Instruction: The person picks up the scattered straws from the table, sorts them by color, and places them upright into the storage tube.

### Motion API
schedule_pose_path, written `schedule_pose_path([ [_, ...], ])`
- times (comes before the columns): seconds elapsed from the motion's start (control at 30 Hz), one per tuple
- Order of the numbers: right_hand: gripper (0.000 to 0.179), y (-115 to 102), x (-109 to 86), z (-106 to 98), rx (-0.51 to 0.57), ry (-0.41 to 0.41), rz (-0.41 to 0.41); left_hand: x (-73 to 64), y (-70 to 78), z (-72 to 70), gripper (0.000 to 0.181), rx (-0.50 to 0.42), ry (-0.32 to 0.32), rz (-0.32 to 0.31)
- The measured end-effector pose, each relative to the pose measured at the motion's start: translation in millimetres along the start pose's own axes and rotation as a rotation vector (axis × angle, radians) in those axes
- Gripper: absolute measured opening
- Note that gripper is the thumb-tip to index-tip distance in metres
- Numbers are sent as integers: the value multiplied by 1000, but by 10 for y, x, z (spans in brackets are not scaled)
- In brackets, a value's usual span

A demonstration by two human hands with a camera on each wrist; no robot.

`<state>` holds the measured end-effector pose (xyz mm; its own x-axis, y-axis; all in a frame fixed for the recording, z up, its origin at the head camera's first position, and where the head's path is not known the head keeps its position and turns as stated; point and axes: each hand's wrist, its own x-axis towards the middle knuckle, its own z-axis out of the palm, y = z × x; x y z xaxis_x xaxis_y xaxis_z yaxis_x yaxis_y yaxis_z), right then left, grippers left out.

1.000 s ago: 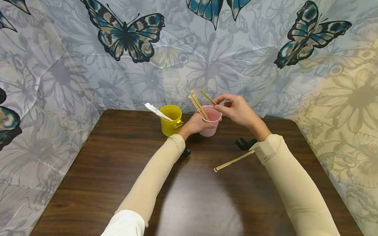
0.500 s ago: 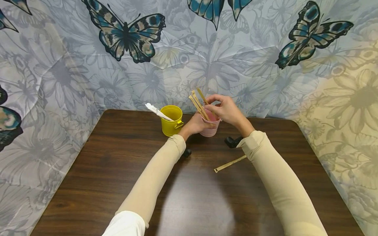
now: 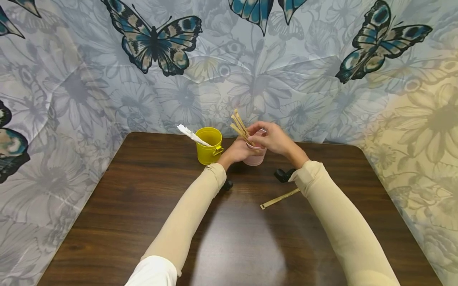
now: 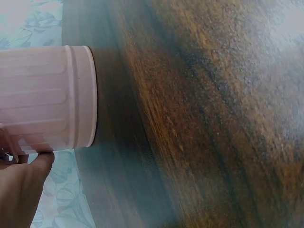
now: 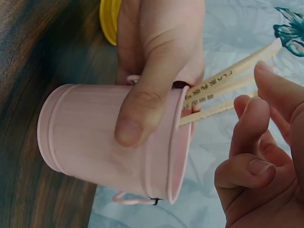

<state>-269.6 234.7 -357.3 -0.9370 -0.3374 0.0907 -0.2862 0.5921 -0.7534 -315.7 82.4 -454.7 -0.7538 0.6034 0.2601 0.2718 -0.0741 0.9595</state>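
Note:
My left hand (image 3: 236,152) grips a small pink bucket (image 5: 99,137), its thumb pressed along the side near the rim. The bucket looks tilted in the head view, and its base shows in the left wrist view. Several thin wooden sticks (image 5: 223,81), some with printed characters, lean out of its mouth. My right hand (image 3: 274,139) is at the mouth, fingers curled, with the end of the lowest stick (image 5: 213,110) between thumb and fingertips. How firmly it pinches that stick is partly hidden. Another wooden stick (image 3: 279,199) lies on the table, partly under the right sleeve.
A yellow bucket (image 3: 206,157) stands just left of the pink one, with white slender things (image 3: 193,136) leaning out of it. The dark wooden table (image 3: 125,206) ends against a patterned cloth backdrop (image 3: 171,99). A black wrist device (image 3: 284,175) sits under the right wrist.
My right hand has moved left to the pink bucket and lowered the stick it held in among the other sticks. The left hand has stayed on the bucket.

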Motion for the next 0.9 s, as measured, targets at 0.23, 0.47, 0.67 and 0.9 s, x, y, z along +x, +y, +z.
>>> schedule_pose_path([
  [0.23,30,-38,-214,-98,10,-44,13,5,1,-23,65,136,37,10],
  [0.47,26,42,-610,-230,-141,-138,66,-29,39,-14,84,248,77,-155],
  [0.67,20,211,-889,-262,-239,-193,54,-26,40,-9,85,246,96,-153],
  [0.9,24,496,-1111,-132,-301,-255,61,-30,38,-7,86,247,108,-162],
])
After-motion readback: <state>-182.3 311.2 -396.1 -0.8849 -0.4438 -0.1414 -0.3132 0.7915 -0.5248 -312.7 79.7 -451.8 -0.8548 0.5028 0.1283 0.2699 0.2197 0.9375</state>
